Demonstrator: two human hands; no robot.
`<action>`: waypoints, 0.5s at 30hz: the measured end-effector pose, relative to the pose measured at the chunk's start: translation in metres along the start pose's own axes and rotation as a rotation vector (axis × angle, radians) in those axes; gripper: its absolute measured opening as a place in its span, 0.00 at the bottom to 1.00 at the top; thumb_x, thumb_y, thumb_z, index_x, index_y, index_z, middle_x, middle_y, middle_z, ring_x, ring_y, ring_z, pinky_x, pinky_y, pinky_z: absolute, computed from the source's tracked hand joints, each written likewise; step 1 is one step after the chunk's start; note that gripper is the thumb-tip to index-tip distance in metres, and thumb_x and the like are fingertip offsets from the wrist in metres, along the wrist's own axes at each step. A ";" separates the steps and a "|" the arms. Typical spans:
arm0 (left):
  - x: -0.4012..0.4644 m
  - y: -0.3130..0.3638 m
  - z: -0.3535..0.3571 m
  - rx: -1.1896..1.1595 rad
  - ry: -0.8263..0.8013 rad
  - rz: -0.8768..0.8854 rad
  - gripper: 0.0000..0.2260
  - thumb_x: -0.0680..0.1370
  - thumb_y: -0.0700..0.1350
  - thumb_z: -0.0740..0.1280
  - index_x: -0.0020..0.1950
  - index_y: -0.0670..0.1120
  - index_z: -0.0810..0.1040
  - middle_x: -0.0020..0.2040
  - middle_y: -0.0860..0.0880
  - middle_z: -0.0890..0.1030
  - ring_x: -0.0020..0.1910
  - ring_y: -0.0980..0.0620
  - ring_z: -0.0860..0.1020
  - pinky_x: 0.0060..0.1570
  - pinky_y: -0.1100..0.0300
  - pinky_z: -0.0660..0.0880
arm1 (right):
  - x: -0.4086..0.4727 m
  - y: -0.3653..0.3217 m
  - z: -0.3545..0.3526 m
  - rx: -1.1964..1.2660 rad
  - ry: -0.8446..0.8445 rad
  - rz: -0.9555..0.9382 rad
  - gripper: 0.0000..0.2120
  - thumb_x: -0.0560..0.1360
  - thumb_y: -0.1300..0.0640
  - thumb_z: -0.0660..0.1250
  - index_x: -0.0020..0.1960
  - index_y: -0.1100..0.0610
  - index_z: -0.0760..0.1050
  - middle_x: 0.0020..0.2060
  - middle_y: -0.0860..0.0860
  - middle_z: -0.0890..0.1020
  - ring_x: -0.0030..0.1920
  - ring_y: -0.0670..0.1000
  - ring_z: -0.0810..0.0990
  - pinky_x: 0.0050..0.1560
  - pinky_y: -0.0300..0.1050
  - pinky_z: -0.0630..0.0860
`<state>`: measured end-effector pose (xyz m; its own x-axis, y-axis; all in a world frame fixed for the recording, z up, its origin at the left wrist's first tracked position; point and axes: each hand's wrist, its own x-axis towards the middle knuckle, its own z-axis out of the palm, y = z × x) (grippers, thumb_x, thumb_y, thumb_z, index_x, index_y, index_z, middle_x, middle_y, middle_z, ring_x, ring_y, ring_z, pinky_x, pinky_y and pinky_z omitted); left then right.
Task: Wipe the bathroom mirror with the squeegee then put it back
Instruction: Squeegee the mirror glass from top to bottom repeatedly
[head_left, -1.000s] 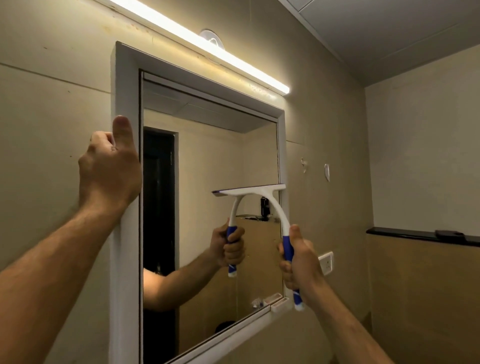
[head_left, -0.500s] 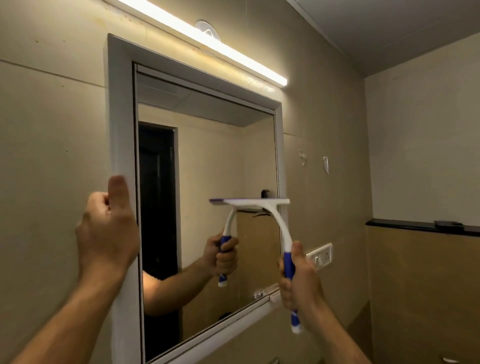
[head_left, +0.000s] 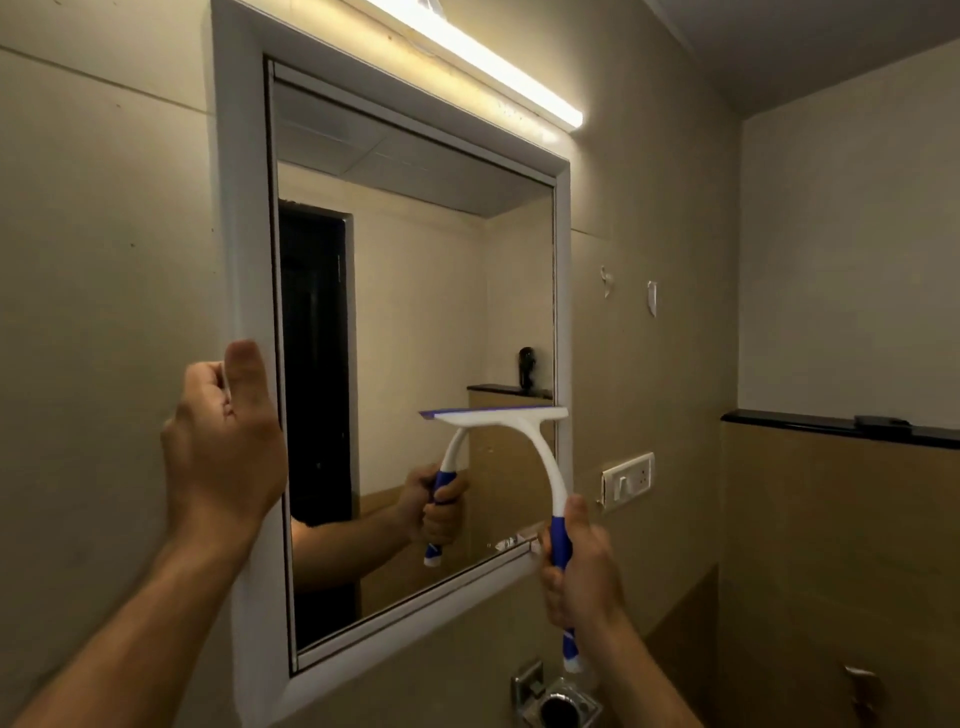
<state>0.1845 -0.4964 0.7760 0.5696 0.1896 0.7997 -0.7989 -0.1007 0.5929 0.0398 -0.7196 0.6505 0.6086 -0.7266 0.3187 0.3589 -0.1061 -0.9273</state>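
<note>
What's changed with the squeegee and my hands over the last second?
The squeegee slid down the mirror along its right side, and the left hand slid down the white frame. Unchanged: right hand grips the blue handle, left hand holds the frame.

Two bare forearms in view, no sleeves visible up to the frame edge. Left hand (head_left: 223, 447) and right hand (head_left: 582, 577): no gloves, rings, watch or wristband seen. Short-trimmed thumbnails. Light hair on the forearms. Upper arms out of frame.
</note>
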 end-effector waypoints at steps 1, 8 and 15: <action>0.000 -0.001 -0.006 0.014 0.000 -0.005 0.25 0.80 0.66 0.46 0.46 0.46 0.68 0.34 0.55 0.69 0.32 0.59 0.65 0.30 0.56 0.56 | 0.003 -0.008 0.001 0.001 -0.003 -0.025 0.30 0.68 0.29 0.53 0.37 0.56 0.72 0.22 0.49 0.69 0.19 0.46 0.64 0.20 0.37 0.62; -0.017 -0.003 0.024 -0.047 -0.118 -0.052 0.23 0.82 0.60 0.49 0.45 0.41 0.67 0.36 0.39 0.69 0.43 0.38 0.70 0.35 0.57 0.55 | 0.009 0.001 0.002 0.026 -0.034 0.017 0.28 0.70 0.30 0.52 0.37 0.55 0.71 0.22 0.48 0.68 0.19 0.47 0.63 0.20 0.37 0.61; -0.009 -0.001 0.004 0.054 -0.011 -0.011 0.22 0.82 0.62 0.48 0.46 0.45 0.67 0.33 0.54 0.68 0.30 0.60 0.65 0.27 0.64 0.56 | -0.006 0.022 -0.011 -0.075 0.029 0.000 0.29 0.69 0.32 0.52 0.40 0.58 0.72 0.22 0.48 0.70 0.19 0.45 0.66 0.20 0.37 0.64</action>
<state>0.1813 -0.5017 0.7689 0.5804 0.1798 0.7942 -0.7814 -0.1516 0.6053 0.0359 -0.7252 0.6261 0.5876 -0.7457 0.3140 0.3046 -0.1556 -0.9397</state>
